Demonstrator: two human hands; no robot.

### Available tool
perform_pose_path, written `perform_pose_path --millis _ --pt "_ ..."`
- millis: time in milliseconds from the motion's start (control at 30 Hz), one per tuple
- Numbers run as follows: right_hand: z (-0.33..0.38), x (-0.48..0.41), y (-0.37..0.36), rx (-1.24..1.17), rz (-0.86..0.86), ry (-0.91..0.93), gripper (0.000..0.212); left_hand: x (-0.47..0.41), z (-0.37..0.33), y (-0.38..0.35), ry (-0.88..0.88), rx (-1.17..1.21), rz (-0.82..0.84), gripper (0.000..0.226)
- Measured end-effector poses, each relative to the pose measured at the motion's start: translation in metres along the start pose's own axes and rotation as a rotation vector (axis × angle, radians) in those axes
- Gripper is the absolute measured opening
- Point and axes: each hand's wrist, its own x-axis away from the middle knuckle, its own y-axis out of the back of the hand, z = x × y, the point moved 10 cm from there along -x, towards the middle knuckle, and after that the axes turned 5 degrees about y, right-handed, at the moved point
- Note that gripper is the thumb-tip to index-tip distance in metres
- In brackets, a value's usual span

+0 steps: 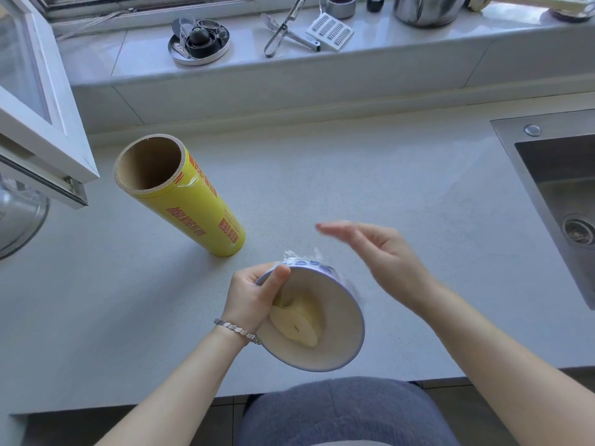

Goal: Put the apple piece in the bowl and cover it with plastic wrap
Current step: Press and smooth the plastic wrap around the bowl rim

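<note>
My left hand (254, 297) grips the rim of a white bowl (335, 336) with a blue pattern, tilted so its mouth faces me above the counter's front edge. Inside lies a pale yellow apple piece (299, 320). Clear plastic wrap (296, 255) is stretched over the bowl's mouth and bunches behind the far rim. My right hand (376, 255) hovers to the right of the bowl, blurred, fingers flat and apart, holding nothing. A yellow roll of plastic wrap (183, 194) stands upright on the counter to the left.
The grey counter (354, 175) runs to a steel sink (560, 201) at the right. An open window frame (42, 117) juts over the left side. The sill behind holds a round tin (199, 40), tongs, a grater and a pot.
</note>
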Motion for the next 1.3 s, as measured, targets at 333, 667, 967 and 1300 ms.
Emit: perform_pose_path --millis 333,667,967,1300 --pt "-0.030 0.021 -0.044 -0.205 0.205 -0.138 0.068 -0.002 0.008 0.002 0.058 0.019 -0.008 0.061" --pt "-0.045 0.029 -0.025 -0.261 0.103 -0.176 0.045 0.002 0.022 0.002 0.196 0.276 -0.140 0.028" --pt "-0.048 0.021 -0.015 -0.173 0.133 -0.232 0.019 -0.017 -0.025 -0.021 0.025 -0.187 0.322 0.031" --pt "-0.045 0.015 -0.012 -0.241 0.146 -0.375 0.032 -0.009 -0.003 -0.035 0.070 -0.142 0.192 0.093"
